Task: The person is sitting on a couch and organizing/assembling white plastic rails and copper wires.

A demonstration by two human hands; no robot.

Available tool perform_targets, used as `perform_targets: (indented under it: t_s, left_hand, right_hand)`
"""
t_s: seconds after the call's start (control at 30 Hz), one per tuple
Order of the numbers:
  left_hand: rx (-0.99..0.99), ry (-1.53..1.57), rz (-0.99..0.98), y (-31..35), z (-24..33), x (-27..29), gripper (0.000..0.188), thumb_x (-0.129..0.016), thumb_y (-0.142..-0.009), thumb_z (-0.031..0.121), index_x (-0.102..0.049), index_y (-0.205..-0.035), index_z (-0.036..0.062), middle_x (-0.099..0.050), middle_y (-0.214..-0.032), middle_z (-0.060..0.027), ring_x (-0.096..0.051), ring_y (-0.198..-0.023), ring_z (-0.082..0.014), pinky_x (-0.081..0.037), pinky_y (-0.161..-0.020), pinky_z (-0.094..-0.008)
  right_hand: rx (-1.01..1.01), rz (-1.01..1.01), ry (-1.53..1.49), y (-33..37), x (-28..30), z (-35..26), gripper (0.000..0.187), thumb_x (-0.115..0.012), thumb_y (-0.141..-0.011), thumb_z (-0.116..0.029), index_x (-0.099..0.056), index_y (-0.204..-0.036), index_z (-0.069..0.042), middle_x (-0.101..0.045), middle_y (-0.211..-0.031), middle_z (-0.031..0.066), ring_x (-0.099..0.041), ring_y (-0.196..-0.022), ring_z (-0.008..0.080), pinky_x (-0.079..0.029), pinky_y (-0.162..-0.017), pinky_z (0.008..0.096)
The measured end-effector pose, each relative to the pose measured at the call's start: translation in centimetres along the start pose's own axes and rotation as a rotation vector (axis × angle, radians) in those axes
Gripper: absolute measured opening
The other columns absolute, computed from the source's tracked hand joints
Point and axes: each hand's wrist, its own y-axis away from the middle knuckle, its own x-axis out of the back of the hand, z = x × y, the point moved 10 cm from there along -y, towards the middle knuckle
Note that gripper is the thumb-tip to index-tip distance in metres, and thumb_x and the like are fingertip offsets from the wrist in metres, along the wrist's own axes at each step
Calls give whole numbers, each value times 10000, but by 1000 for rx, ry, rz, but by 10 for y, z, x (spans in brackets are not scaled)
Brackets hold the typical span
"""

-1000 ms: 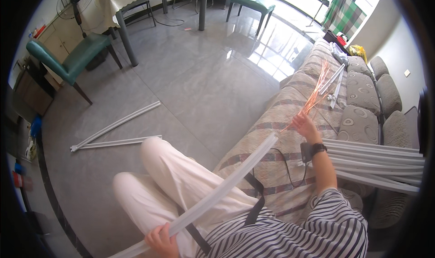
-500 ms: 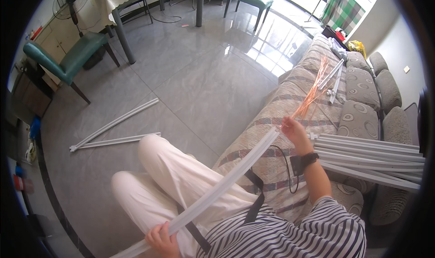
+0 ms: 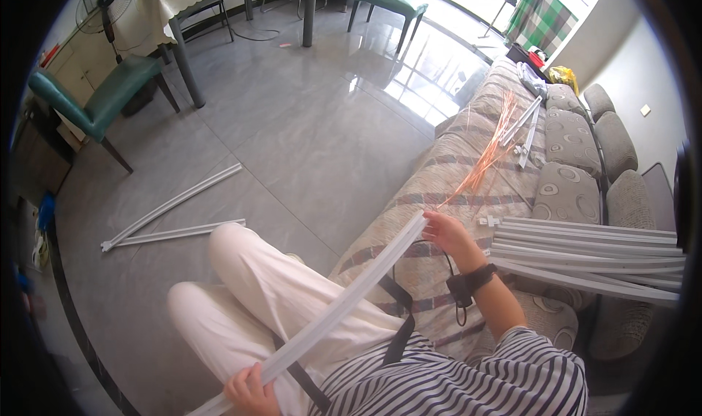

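A long white grooved rail point(image 3: 340, 303) lies slantwise across my lap, its far end over the sofa's edge. My left hand point(image 3: 251, 392) is wrapped round its lower part, close to my left thigh. At the rail's upper end my right hand point(image 3: 447, 235) has its fingers curled in against the tip. Any small part between those fingers is hidden. Just beyond this hand, a loose bundle of thin copper-coloured wires point(image 3: 486, 156) stretches along the sofa cover, with a strand reaching down near my fingertips.
A stack of white rails point(image 3: 585, 251) lies on the patterned sofa point(image 3: 409, 197) at right, with shorter rails point(image 3: 523, 127) beyond the wires. Two rails point(image 3: 175, 200) rest on the grey tiled floor at left. Green chairs point(image 3: 121, 94) and a cloth-covered table point(image 3: 175, 10) stand farther off.
My right hand has come left and down, nearer my body, to the rail's tip. The rail's upper end has shifted slightly left. My left hand keeps its hold.
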Motion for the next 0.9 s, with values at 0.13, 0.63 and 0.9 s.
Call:
perform_targets:
  t_s: [0.13,0.63,0.9]
  left_hand:
    - [-13,-8,-11,0,1,-4,370,-681,-721,215,-629,-1062,81,-535,-982,-95,-495,-956,-333,-377,-834,-477]
    - [-35,-9,0,-1,6,1,361,-672,-739,237,-635,-1068,93,-533,-978,-82,-490,-947,-318,-377,-843,-473]
    - [-27,16,1,-3,5,0,361,-684,-724,202,-635,-1063,88,-543,-978,-89,-497,-946,-325,-380,-841,-475]
  right_hand:
    - [28,86,-80,0,7,6,178,-590,-909,-177,-640,-1023,-49,-657,-977,58,-613,-860,177,-503,-750,331]
    - [-6,220,-110,-32,98,-43,194,-613,-905,-218,-622,-987,-42,-667,-918,56,-634,-832,202,-511,-780,377]
    - [-52,90,-60,-4,39,18,152,-605,-896,-173,-647,-967,-46,-671,-898,70,-626,-784,208,-519,-713,351]
